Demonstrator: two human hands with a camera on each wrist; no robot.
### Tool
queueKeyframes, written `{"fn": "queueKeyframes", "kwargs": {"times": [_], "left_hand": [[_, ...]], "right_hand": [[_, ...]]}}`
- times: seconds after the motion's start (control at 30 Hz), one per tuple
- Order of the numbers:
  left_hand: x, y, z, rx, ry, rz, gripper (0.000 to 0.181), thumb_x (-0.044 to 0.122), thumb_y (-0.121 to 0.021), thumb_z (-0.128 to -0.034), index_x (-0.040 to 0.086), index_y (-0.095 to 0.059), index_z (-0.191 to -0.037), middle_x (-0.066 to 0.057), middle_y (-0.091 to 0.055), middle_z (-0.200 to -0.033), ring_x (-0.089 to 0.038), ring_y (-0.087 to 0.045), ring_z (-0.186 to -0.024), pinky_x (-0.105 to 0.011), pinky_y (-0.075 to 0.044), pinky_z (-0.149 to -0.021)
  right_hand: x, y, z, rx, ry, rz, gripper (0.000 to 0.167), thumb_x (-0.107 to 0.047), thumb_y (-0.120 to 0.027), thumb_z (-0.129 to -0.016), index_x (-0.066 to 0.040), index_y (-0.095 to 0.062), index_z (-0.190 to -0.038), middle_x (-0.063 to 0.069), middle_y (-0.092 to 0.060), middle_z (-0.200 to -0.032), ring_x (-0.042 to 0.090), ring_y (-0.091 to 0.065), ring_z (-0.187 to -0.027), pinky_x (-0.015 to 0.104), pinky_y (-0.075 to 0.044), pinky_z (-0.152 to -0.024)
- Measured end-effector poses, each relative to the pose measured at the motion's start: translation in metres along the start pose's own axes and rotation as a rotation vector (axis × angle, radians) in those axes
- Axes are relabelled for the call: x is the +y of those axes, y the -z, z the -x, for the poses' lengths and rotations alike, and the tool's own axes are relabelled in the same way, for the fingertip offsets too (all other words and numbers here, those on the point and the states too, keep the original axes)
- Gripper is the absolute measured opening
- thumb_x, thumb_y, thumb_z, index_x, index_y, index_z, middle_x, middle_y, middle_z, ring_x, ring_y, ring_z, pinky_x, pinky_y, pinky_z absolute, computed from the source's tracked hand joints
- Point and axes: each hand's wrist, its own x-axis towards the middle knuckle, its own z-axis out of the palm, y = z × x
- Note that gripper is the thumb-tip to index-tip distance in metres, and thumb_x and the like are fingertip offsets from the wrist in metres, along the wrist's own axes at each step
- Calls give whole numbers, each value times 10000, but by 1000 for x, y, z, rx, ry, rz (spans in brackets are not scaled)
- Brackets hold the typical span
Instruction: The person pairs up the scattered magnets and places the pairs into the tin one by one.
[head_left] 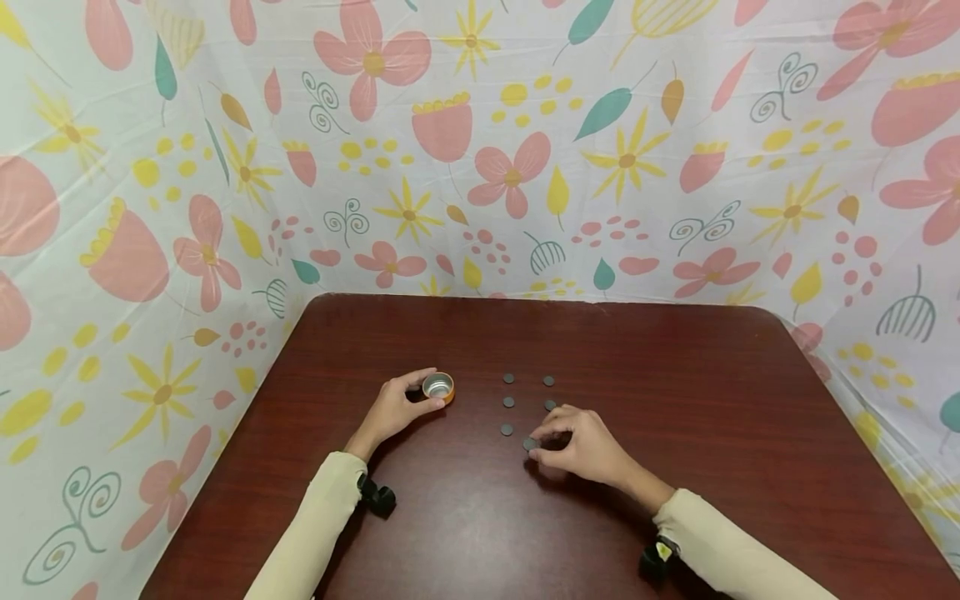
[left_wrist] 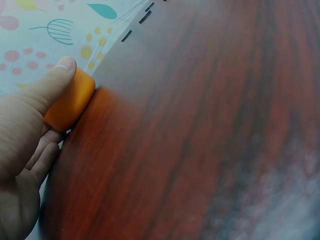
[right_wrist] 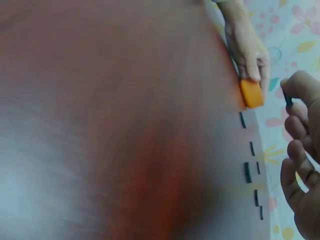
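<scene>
The orange container (head_left: 438,389) is silvery inside; the round discs (head_left: 509,402) grey.

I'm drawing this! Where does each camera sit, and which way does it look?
Head: on the head, facing forward and down at the table and grey discs; left hand, right hand, sleeves show.
Left wrist: worn there, facing across the table toward the orange tin; only the left hand shows.
Right wrist: worn there, facing across the table; right hand, pinching one disc, and left hand show.
Both wrist views share the orange tin and left hand.
</scene>
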Motion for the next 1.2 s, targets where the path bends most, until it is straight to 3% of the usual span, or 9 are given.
{"fn": "queueKeyframes", "kwargs": {"times": [0.23,0.43,0.77,0.93,1.2], "left_hand": [[0,-1,0,-1,-7,2,699,367,-832,-863,125,-576,-1467,-7,-690,-1254,-204,-644,-1138,-468,-529,-962],[1,-1,-2,-6,-9,0,693,355,-843,-855,128,-586,-1458,5,-694,-1241,-193,-646,-1127,-461,-533,-957],[1,0,-3,1,-4,-7,683,359,-844,-856,127,-596,-1449,-2,-694,-1258,-202,-653,-1131,-465,-529,-967],[0,0,-3,4,6,-8,685,373,-838,-860,135,-592,-1453,-8,-688,-1282,-207,-655,-1135,-474,-526,-974],[1,1,-4,2,0,-8,685,373,-834,-863,116,-593,-1450,-19,-679,-1308,-207,-654,-1137,-468,-522,-980]], "right_hand": [[8,13,-33,-63,-12,-132,142,-212,-869,-836,-246,-822,-966,-92,-724,-933,139,-666,-812,345,-576,-672],[13,14,-75,-128,-23,-188,127,-197,-867,-838,-237,-831,-953,-84,-732,-929,146,-662,-773,283,-562,-673],[20,-14,-128,-185,-25,-205,93,-217,-859,-854,-230,-840,-943,-75,-747,-902,120,-646,-775,272,-535,-696],[20,-29,-143,-224,-49,-194,115,-248,-852,-859,-214,-842,-969,-69,-749,-905,132,-671,-808,300,-558,-725],[21,-49,-158,-219,-68,-210,136,-240,-846,-869,-167,-840,-984,-29,-742,-895,180,-652,-793,291,-527,-686]]}}
